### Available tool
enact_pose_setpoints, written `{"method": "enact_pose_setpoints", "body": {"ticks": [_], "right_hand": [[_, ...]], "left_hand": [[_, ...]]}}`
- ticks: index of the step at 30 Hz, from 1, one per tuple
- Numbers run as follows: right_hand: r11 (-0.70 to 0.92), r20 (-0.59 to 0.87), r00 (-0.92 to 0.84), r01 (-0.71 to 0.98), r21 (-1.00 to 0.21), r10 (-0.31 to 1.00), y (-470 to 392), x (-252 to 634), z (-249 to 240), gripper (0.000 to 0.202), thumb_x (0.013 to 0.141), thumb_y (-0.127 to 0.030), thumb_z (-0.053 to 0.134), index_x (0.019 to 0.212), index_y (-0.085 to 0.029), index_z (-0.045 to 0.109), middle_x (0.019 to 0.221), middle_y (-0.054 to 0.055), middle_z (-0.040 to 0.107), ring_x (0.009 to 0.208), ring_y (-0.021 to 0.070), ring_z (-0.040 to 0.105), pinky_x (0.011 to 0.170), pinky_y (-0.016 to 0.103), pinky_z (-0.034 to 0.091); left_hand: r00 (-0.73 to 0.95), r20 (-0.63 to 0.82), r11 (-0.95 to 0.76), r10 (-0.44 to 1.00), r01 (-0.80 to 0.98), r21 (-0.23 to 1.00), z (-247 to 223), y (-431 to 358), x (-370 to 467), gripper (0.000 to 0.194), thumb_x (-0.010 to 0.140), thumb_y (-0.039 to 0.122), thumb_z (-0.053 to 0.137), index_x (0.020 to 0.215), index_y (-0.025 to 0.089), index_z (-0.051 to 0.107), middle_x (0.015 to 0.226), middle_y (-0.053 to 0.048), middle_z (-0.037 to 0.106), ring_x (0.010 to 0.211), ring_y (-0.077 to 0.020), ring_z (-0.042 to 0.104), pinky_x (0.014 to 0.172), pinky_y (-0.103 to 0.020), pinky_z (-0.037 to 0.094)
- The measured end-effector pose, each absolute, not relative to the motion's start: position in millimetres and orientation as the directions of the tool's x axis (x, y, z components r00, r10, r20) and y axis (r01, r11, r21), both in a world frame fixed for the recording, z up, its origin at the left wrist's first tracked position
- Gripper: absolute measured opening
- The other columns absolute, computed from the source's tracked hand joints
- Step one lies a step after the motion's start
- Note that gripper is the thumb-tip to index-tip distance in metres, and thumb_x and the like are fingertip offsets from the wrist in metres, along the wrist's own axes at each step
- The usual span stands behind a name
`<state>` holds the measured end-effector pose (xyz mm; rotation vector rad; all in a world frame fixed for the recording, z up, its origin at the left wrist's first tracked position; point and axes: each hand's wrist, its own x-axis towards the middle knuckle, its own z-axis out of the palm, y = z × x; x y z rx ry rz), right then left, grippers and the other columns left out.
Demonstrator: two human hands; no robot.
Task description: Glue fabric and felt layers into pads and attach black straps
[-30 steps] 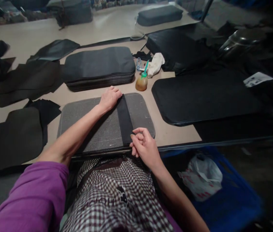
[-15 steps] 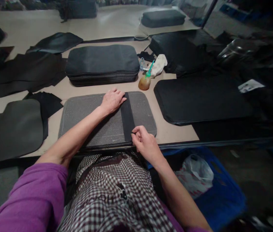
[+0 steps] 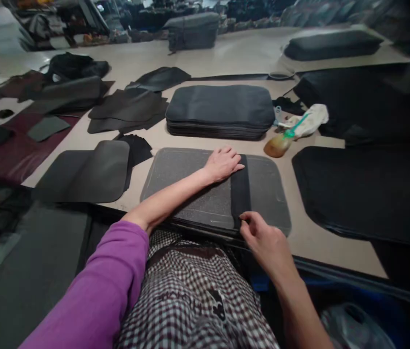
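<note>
A grey panel with rounded corners (image 3: 197,208) lies at the table's front edge, with dark layers under it. Across its right part runs a black strip (image 3: 240,189). My left hand (image 3: 224,164) rests flat on the panel, its fingers spread and their tips touching the strip's far end. At the strip's near end my right hand (image 3: 261,232) pinches the strip's edge between thumb and forefinger.
Behind the panel stands a stack of dark rounded pieces (image 3: 219,109). A bottle of amber liquid with a green spout (image 3: 278,144) is beside a white cloth (image 3: 314,120). Black panels (image 3: 365,189) lie right, grey pieces (image 3: 85,174) left.
The view has swung left, so the table's things appear further right. Both hands remain at the strip, and the right one still pinches its near end.
</note>
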<state>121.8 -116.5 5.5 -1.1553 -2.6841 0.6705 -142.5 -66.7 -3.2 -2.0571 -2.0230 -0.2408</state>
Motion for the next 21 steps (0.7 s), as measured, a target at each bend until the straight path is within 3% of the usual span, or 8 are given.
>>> {"method": "enact_pose_setpoints", "body": {"ticks": [4,7,9,11,14,16,18,21], "right_hand": [[0.657,-0.066,-0.687,0.716,-0.237,0.724,-119.6,125.6,7.8,0.030,0.101,-0.038,0.052,0.120,-0.031,0.074,0.074,0.003,0.076,0.066,0.0248,0.072,0.057,0.030,0.036],[0.689,-0.076,-0.700,0.713,-0.130,0.710,-120.1,128.8,11.2,0.035,0.101,-0.035,0.051,0.125,-0.033,0.076,0.074,0.005,0.077,0.067,0.0273,0.073,0.056,0.032,0.039],[0.707,-0.065,-0.719,0.693,-0.138,0.692,-118.4,131.6,13.4,0.037,0.100,-0.034,0.049,0.123,-0.033,0.077,0.071,0.005,0.077,0.066,0.0280,0.073,0.055,0.032,0.040],[0.709,-0.019,-0.731,0.668,-0.228,0.683,-116.2,135.2,16.3,0.038,0.099,-0.038,0.048,0.120,-0.032,0.079,0.067,0.004,0.075,0.062,0.0270,0.073,0.053,0.032,0.041],[0.668,0.104,-0.696,0.622,-0.409,0.711,-114.6,140.3,23.9,0.042,0.098,-0.050,0.049,0.121,-0.030,0.078,0.060,0.000,0.070,0.052,0.0229,0.068,0.048,0.030,0.042],[0.648,0.185,-0.652,0.596,-0.475,0.735,-115.6,141.2,31.1,0.045,0.097,-0.056,0.050,0.123,-0.029,0.076,0.062,-0.001,0.070,0.048,0.0204,0.067,0.045,0.029,0.042],[0.650,0.260,-0.614,0.581,-0.490,0.745,-118.0,138.7,38.3,0.046,0.098,-0.059,0.051,0.123,-0.029,0.076,0.069,-0.001,0.074,0.049,0.0187,0.068,0.046,0.028,0.044],[0.686,0.323,-0.617,0.544,-0.484,0.718,-122.3,129.0,44.3,0.042,0.099,-0.056,0.052,0.122,-0.029,0.075,0.078,-0.001,0.078,0.051,0.0167,0.070,0.049,0.026,0.047]], "left_hand": [[0.008,0.303,-0.014,0.953,1.000,0.018,-4.6,-69.2,-141.1,0.048,0.106,0.053,0.045,0.121,0.014,0.068,0.146,-0.019,0.056,0.140,-0.0341,0.043,0.109,-0.049,0.037],[-0.060,0.259,0.018,0.964,0.987,0.159,0.8,-72.2,-144.2,0.049,0.106,0.054,0.045,0.133,0.018,0.064,0.161,-0.016,0.043,0.148,-0.0336,0.036,0.115,-0.054,0.034],[-0.107,0.251,0.042,0.962,0.967,0.250,8.9,-80.2,-154.5,0.049,0.107,0.050,0.045,0.144,0.021,0.057,0.163,-0.014,0.041,0.148,-0.0312,0.037,0.117,-0.053,0.034],[-0.128,0.294,0.042,0.947,0.958,0.282,19.8,-96.8,-176.2,0.049,0.107,0.042,0.049,0.151,0.021,0.050,0.162,-0.014,0.044,0.146,-0.0277,0.040,0.117,-0.048,0.035],[-0.163,0.327,0.088,0.931,0.969,0.233,39.1,-139.3,-232.5,0.045,0.103,0.030,0.055,0.148,0.021,0.052,0.152,-0.012,0.054,0.139,-0.0254,0.047,0.114,-0.044,0.037],[-0.233,0.248,0.206,0.940,0.970,0.130,51.1,-176.3,-279.3,0.040,0.102,0.028,0.056,0.141,0.021,0.058,0.143,-0.011,0.061,0.132,-0.0258,0.052,0.110,-0.043,0.039],[-0.345,0.114,0.354,0.932,0.932,-0.075,58.9,-215.0,-323.6,0.038,0.101,0.029,0.056,0.137,0.021,0.061,0.137,-0.012,0.063,0.128,-0.0266,0.052,0.105,-0.041,0.040],[-0.395,0.018,0.392,0.918,0.903,-0.175,57.9,-263.9,-368.9,0.035,0.089,0.025,0.070,0.123,0.020,0.070,0.123,-0.014,0.068,0.121,-0.0318,0.052,0.097,-0.043,0.040]]}}
